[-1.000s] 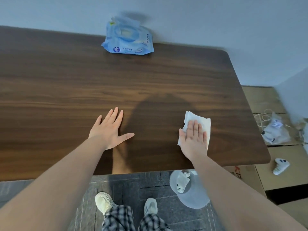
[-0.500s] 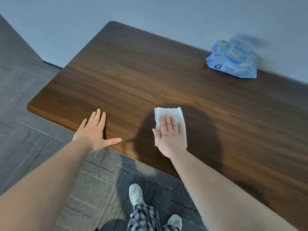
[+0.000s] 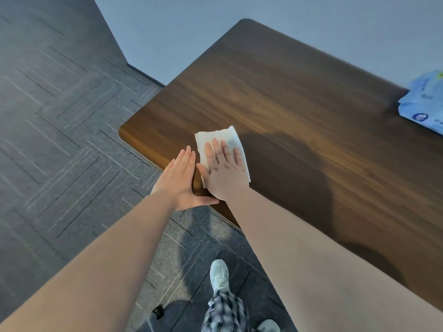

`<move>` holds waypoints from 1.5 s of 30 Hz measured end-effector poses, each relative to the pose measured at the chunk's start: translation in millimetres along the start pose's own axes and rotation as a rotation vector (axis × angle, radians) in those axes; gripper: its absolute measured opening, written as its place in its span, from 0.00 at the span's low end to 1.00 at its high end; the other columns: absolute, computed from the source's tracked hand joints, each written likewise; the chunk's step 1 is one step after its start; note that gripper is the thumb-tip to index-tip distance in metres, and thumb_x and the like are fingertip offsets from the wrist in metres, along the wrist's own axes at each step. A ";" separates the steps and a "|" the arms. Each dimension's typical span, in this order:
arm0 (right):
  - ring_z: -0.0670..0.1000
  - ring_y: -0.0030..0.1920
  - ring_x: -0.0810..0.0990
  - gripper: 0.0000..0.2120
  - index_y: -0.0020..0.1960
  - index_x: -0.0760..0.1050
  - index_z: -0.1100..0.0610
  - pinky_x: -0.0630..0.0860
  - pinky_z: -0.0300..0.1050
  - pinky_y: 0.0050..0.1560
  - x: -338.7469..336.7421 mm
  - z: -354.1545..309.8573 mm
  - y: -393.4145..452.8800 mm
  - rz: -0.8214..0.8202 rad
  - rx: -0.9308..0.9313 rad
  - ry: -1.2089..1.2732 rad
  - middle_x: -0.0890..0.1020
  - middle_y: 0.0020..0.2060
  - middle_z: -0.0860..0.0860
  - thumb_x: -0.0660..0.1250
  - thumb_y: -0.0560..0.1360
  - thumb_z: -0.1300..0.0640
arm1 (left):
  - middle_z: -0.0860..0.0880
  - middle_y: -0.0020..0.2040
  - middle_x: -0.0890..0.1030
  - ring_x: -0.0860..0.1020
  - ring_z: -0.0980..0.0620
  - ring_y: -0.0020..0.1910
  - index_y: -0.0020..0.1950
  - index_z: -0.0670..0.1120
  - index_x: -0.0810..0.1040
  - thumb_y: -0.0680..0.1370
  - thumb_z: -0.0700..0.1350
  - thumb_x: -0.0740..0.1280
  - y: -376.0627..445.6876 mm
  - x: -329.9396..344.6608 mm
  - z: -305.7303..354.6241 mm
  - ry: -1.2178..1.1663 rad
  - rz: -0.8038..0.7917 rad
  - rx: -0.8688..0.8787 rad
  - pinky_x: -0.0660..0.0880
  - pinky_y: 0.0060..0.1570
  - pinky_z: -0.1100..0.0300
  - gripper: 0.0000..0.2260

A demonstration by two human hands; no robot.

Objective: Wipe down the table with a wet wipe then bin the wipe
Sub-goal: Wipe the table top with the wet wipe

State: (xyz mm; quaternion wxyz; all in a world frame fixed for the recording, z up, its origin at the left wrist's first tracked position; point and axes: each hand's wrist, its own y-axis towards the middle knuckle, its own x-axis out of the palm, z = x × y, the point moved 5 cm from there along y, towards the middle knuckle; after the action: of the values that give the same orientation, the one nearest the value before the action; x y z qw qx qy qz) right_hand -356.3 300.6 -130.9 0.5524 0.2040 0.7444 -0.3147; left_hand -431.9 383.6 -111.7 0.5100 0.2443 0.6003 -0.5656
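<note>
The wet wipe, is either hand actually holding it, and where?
Not gripped: the right hand presses flat on the wet wipe, covering its near half. The left hand holds nothing.

No readable text

The blue wipes pack [image 3: 425,105], at the table's [image 3: 299,97] far right edge, carries a round logo and print too blurred to read.

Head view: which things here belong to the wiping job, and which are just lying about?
Job:
- white wet wipe, flat under the right hand
- left hand at the table edge
- wooden table
- blue wipes pack, far right

Lying about:
- small black object on the floor
</note>
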 end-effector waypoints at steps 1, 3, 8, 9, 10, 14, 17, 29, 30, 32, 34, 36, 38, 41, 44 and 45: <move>0.52 0.77 0.40 0.30 0.76 0.38 0.52 0.38 0.54 0.75 0.1 -0.1 0.5 0.001 -0.009 -0.005 0.44 0.78 0.50 0.38 0.79 0.40 | 0.45 0.78 0.38 0.39 0.48 0.77 0.77 0.42 0.37 0.58 0.80 0.53 0.7 1.0 0.1 0.005 -0.005 -0.003 0.42 0.73 0.53 0.61; 0.51 0.76 0.39 0.30 0.76 0.38 0.52 0.37 0.52 0.75 0.4 1.3 -2.4 -0.011 -0.031 0.002 0.43 0.78 0.49 0.38 0.79 0.40 | 0.45 0.78 0.38 0.38 0.48 0.77 0.76 0.42 0.37 0.59 0.80 0.55 0.7 2.3 0.7 0.011 -0.016 -0.005 0.42 0.74 0.52 0.61; 0.49 0.76 0.37 0.29 0.76 0.37 0.51 0.33 0.50 0.73 1.3 8.9 -24.9 -0.066 -0.091 0.011 0.42 0.77 0.48 0.39 0.80 0.40 | 0.43 0.78 0.39 0.39 0.47 0.77 0.76 0.41 0.36 0.62 0.77 0.60 -5.8 -2.5 6.9 0.019 -0.042 0.000 0.44 0.75 0.50 0.60; 0.49 0.76 0.36 0.29 0.76 0.37 0.52 0.33 0.50 0.73 1.4 12.9 -32.2 -0.077 -0.096 0.008 0.41 0.77 0.48 0.39 0.80 0.40 | 0.44 0.78 0.39 0.40 0.47 0.77 0.76 0.41 0.37 0.62 0.77 0.59 -7.5 -3.0 9.3 0.035 -0.045 0.010 0.45 0.75 0.50 0.59; 0.49 0.76 0.35 0.30 0.76 0.37 0.52 0.33 0.50 0.73 1.3 17.6 -40.6 -0.089 -0.103 0.004 0.41 0.77 0.48 0.38 0.80 0.40 | 0.44 0.78 0.39 0.40 0.48 0.77 0.76 0.41 0.37 0.62 0.77 0.57 -9.4 -3.5 12.1 0.059 -0.050 0.019 0.45 0.75 0.50 0.59; 0.50 0.75 0.35 0.30 0.76 0.36 0.52 0.33 0.51 0.74 1.4 44.3 -82.2 -0.093 -0.097 -0.004 0.40 0.77 0.49 0.37 0.79 0.39 | 0.47 0.78 0.38 0.39 0.50 0.77 0.76 0.43 0.36 0.63 0.79 0.48 -17.5 -3.6 32.0 0.176 -0.069 0.047 0.43 0.75 0.51 0.55; 0.49 0.75 0.33 0.31 0.75 0.34 0.51 0.32 0.51 0.73 4.4 74.0 -120.6 -0.087 -0.034 0.005 0.39 0.77 0.48 0.35 0.78 0.37 | 0.48 0.78 0.38 0.38 0.51 0.77 0.77 0.44 0.36 0.66 0.78 0.46 -18.9 -5.1 65.0 0.216 -0.065 0.091 0.43 0.75 0.51 0.52; 0.43 0.71 0.29 0.29 0.71 0.28 0.48 0.27 0.45 0.69 20.0 253.9 -331.3 0.017 0.538 0.122 0.31 0.70 0.44 0.34 0.76 0.36 | 0.51 0.78 0.39 0.38 0.52 0.76 0.77 0.49 0.35 0.71 0.74 0.45 -27.6 35.3 297.7 0.370 -0.053 0.509 0.38 0.73 0.49 0.44; 0.43 0.71 0.29 0.30 0.71 0.28 0.48 0.28 0.45 0.69 23.1 267.9 -351.1 0.027 0.593 0.131 0.31 0.70 0.44 0.33 0.75 0.36 | 0.51 0.78 0.39 0.38 0.52 0.76 0.77 0.49 0.35 0.71 0.74 0.45 -31.1 41.9 317.4 0.380 -0.065 0.541 0.38 0.73 0.48 0.44; 0.43 0.71 0.30 0.32 0.71 0.29 0.48 0.29 0.45 0.70 29.6 294.0 -391.3 0.042 0.692 0.143 0.33 0.71 0.44 0.29 0.72 0.34 | 0.51 0.78 0.39 0.38 0.51 0.76 0.77 0.50 0.35 0.71 0.74 0.44 -39.2 54.3 357.5 0.404 -0.082 0.612 0.39 0.74 0.47 0.44; 0.43 0.72 0.33 0.38 0.74 0.31 0.49 0.30 0.45 0.71 36.4 317.1 -430.8 0.058 0.781 0.144 0.36 0.74 0.45 0.23 0.68 0.32 | 0.51 0.78 0.39 0.38 0.51 0.76 0.76 0.50 0.35 0.71 0.74 0.44 -48.4 65.0 397.7 0.433 -0.090 0.684 0.39 0.75 0.46 0.43; 0.45 0.75 0.37 0.42 0.75 0.34 0.50 0.31 0.45 0.71 43.7 336.9 -467.5 0.071 0.865 0.136 0.40 0.76 0.46 0.20 0.66 0.32 | 0.51 0.78 0.39 0.38 0.51 0.76 0.77 0.50 0.36 0.72 0.74 0.45 -56.8 75.3 436.1 0.450 -0.096 0.745 0.40 0.75 0.46 0.42; 0.46 0.76 0.39 0.42 0.75 0.35 0.50 0.31 0.45 0.71 50.1 354.0 -500.8 0.084 0.944 0.138 0.42 0.77 0.47 0.20 0.66 0.32 | 0.51 0.78 0.39 0.38 0.52 0.76 0.77 0.51 0.36 0.72 0.74 0.45 -64.4 86.9 472.1 0.464 -0.098 0.802 0.40 0.75 0.46 0.42; 0.46 0.76 0.38 0.36 0.76 0.35 0.50 0.31 0.45 0.71 55.7 375.8 -541.9 0.102 1.046 0.164 0.41 0.77 0.47 0.29 0.72 0.33 | 0.51 0.78 0.39 0.38 0.52 0.76 0.77 0.51 0.36 0.71 0.74 0.46 -74.6 104.8 520.3 0.496 -0.108 0.878 0.39 0.75 0.47 0.43; 0.46 0.75 0.35 0.33 0.75 0.33 0.50 0.31 0.46 0.72 60.5 391.5 -572.4 0.096 1.116 0.207 0.38 0.76 0.46 0.36 0.77 0.36 | 0.52 0.78 0.38 0.37 0.52 0.76 0.77 0.52 0.36 0.71 0.74 0.45 -84.8 122.4 562.8 0.536 -0.125 0.947 0.39 0.75 0.47 0.42; 0.46 0.75 0.34 0.33 0.75 0.33 0.50 0.31 0.47 0.72 62.0 396.3 -580.8 0.098 1.131 0.212 0.38 0.76 0.46 0.36 0.77 0.36 | 0.52 0.78 0.38 0.37 0.52 0.76 0.77 0.52 0.36 0.71 0.74 0.45 -88.9 128.3 575.9 0.552 -0.126 0.971 0.39 0.75 0.46 0.42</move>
State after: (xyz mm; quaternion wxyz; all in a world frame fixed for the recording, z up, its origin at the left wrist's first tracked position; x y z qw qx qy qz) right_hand -478.6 -394.7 -124.5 0.2937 0.5323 0.5013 -0.6157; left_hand -362.1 -208.7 -95.4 0.1283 0.5537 0.3956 -0.7214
